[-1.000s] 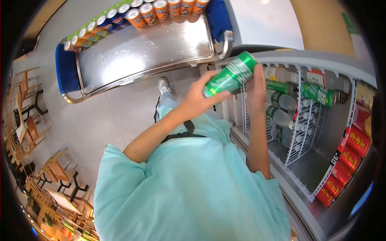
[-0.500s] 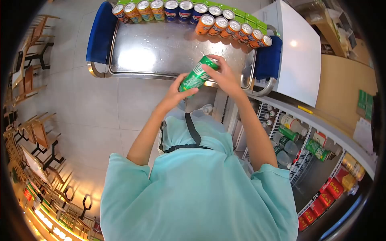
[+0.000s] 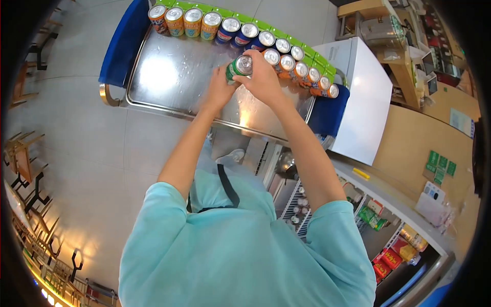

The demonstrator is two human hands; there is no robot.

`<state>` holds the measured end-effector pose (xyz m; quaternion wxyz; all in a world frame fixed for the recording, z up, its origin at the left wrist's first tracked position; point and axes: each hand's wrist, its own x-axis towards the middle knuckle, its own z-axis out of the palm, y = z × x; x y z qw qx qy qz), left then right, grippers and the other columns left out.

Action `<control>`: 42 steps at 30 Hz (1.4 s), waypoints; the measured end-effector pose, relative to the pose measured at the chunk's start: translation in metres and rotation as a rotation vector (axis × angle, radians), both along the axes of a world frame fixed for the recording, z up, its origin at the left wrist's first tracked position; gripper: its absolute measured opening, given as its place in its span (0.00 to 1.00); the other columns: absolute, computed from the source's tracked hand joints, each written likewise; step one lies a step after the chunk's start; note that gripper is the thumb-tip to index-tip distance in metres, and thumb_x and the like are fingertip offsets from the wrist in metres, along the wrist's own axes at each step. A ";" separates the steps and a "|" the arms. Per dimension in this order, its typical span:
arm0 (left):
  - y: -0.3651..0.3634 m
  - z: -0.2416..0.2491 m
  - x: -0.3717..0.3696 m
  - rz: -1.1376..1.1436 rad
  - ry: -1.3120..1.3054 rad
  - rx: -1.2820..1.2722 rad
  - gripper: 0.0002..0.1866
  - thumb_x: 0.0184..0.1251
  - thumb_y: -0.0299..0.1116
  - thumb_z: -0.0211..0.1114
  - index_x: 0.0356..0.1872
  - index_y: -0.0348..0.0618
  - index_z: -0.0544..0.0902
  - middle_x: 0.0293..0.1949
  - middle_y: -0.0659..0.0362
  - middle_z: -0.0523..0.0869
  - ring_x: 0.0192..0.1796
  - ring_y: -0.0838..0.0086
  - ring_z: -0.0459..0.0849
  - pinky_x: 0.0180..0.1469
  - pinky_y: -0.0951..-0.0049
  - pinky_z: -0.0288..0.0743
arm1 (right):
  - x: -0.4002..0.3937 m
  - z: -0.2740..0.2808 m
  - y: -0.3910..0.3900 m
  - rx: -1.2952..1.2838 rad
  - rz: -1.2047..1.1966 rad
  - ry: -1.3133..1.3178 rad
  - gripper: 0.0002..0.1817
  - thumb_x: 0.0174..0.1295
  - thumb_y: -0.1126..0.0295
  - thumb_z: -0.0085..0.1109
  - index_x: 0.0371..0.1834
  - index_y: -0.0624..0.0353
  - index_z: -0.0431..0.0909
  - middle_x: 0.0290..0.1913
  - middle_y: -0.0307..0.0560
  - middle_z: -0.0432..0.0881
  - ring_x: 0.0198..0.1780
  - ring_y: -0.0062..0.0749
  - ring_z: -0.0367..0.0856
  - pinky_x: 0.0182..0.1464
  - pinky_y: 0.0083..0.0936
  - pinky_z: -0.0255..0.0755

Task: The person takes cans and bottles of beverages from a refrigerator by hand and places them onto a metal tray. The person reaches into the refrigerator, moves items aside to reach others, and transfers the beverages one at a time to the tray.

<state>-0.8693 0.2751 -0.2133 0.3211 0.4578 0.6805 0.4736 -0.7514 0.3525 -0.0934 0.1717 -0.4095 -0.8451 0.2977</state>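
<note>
A green drink can (image 3: 235, 68) stands nearly upright between my hands, its silver top facing up, over the metal cart top (image 3: 176, 94). My right hand (image 3: 263, 82) is closed round its right side, fingers near the rim. My left hand (image 3: 219, 91) grips it from the left, slightly blurred. Whether the can's base touches the metal cannot be seen. Just behind it stand several blue cans (image 3: 228, 31). Orange cans (image 3: 192, 24) line the back left, and another row of orange cans (image 3: 287, 65) begins beside my right hand.
Blue cloths (image 3: 121, 46) cover both ends of the cart. A green strip (image 3: 261, 24) runs behind the cans. To the right are a white cabinet (image 3: 365, 97) and an open fridge with bottles and red packs (image 3: 387, 259). Wooden chairs (image 3: 23, 158) stand at the left.
My hands have carried the green can forward over the cart, towards the rows of cans. It has gone from tilted to nearly upright. The camera view has shifted and turned.
</note>
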 end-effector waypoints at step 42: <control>-0.067 0.022 0.096 -0.643 -0.071 -0.212 0.11 0.78 0.33 0.62 0.51 0.37 0.84 0.39 0.54 0.89 0.38 0.75 0.86 0.43 0.74 0.80 | 0.243 0.046 -0.206 0.053 -0.972 0.221 0.08 0.67 0.74 0.62 0.48 0.58 0.82 0.51 0.49 0.80 0.43 0.41 0.87 0.46 0.34 0.80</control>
